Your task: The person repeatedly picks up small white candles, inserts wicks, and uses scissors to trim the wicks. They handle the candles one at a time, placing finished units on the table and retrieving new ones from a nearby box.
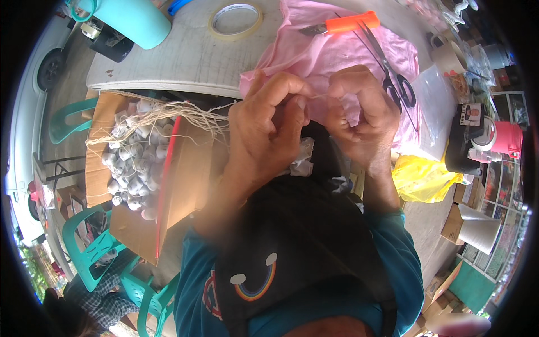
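Observation:
Over the pink cloth (292, 48) at the table's front edge, my left hand (261, 123) and my right hand (368, 115) are raised close together. Both have thumb and forefinger pinched on a thin pale string (319, 97), which spans the small gap between them. Below the hands, near my black apron (292, 224), shows a crumpled whitish thing (304, 160), partly hidden by my left wrist. To the left of my left hand, a bundle of cream strings (168, 119) lies over an open cardboard box (193, 168) full of small white wrapped pieces (137, 154).
On the cloth lie black-handled scissors (401, 90) and an orange-handled cutter (351, 22). A tape roll (236, 21) and a turquoise tumbler (132, 22) stand farther back. A yellow plastic bag (426, 178) is at right. Green chairs (92, 247) and a person (104, 297) are at lower left.

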`<action>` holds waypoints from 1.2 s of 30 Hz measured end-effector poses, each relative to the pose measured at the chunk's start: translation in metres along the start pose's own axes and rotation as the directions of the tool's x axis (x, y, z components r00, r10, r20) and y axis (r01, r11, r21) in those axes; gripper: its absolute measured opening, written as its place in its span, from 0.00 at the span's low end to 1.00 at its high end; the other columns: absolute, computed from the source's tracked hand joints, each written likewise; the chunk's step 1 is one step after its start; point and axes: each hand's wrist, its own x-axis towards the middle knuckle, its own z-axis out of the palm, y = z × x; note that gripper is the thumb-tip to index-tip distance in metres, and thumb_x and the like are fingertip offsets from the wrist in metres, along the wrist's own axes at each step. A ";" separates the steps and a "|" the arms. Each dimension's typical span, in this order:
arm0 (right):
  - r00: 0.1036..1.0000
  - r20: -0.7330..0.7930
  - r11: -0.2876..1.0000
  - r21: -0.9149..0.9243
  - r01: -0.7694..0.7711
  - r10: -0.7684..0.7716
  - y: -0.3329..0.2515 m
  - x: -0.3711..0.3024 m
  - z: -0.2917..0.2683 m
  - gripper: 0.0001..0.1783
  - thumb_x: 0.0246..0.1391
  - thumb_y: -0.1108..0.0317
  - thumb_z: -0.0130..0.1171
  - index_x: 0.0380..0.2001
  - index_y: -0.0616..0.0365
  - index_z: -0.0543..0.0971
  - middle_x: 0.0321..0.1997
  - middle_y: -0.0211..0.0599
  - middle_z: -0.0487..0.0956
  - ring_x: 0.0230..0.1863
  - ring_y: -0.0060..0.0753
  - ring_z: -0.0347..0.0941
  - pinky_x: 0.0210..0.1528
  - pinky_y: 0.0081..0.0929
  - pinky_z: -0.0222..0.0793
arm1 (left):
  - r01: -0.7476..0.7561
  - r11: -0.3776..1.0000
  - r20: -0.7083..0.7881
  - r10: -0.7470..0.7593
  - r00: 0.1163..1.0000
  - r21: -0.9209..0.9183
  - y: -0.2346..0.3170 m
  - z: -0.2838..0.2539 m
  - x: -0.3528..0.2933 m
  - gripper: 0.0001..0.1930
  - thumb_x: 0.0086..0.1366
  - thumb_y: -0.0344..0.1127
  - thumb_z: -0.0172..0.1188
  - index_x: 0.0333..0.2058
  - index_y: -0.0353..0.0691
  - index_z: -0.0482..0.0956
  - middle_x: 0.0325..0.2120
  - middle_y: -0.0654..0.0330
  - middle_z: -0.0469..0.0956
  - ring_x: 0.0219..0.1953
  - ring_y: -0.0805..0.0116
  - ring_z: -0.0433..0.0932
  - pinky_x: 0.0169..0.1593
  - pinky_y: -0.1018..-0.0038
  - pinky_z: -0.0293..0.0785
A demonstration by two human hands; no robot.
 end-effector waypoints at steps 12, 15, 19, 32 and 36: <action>0.989 -0.146 0.999 0.044 0.017 -0.011 0.009 -0.005 0.008 0.14 0.36 0.86 0.49 0.29 0.60 0.71 0.31 0.35 0.74 0.32 0.26 0.69 0.37 0.22 0.66 | -0.065 0.992 0.016 0.064 0.998 0.113 0.002 -0.004 0.001 0.06 0.61 0.23 0.53 0.33 0.42 0.75 0.17 0.63 0.73 0.19 0.68 0.76 0.61 0.53 0.59; 0.969 -0.185 0.966 0.229 -0.117 0.161 0.004 -0.004 0.015 0.13 0.43 0.83 0.51 0.34 0.61 0.73 0.32 0.34 0.74 0.35 0.25 0.70 0.40 0.22 0.67 | -0.025 0.998 -0.028 0.023 0.999 -0.065 0.001 -0.001 0.005 0.04 0.62 0.24 0.54 0.35 0.40 0.74 0.18 0.64 0.73 0.21 0.74 0.75 0.54 0.62 0.68; 0.847 0.202 0.703 0.481 -0.524 0.492 -0.017 -0.013 0.018 0.16 0.46 0.83 0.54 0.41 0.63 0.75 0.26 0.33 0.73 0.27 0.24 0.70 0.34 0.21 0.68 | -0.046 0.906 -0.103 0.003 0.995 -0.421 0.004 -0.001 0.007 0.11 0.62 0.24 0.57 0.43 0.36 0.70 0.27 0.62 0.75 0.28 0.78 0.74 0.42 0.75 0.73; 0.852 0.431 0.826 0.331 -0.456 0.297 -0.010 -0.027 0.018 0.06 0.55 0.74 0.56 0.35 0.64 0.78 0.29 0.39 0.78 0.30 0.35 0.75 0.34 0.29 0.70 | 0.235 0.811 0.130 -0.195 0.972 -0.536 -0.002 -0.006 0.009 0.38 0.55 0.25 0.65 0.63 0.38 0.56 0.42 0.53 0.76 0.38 0.67 0.80 0.42 0.74 0.77; 0.955 0.285 0.566 0.776 -0.278 0.079 0.009 -0.025 0.013 0.14 0.58 0.60 0.56 0.33 0.61 0.79 0.35 0.44 0.77 0.38 0.39 0.74 0.40 0.35 0.68 | 0.121 0.552 -0.055 -0.291 0.955 -0.825 -0.002 -0.018 0.014 0.34 0.57 0.28 0.65 0.60 0.39 0.59 0.44 0.55 0.73 0.36 0.68 0.79 0.45 0.73 0.78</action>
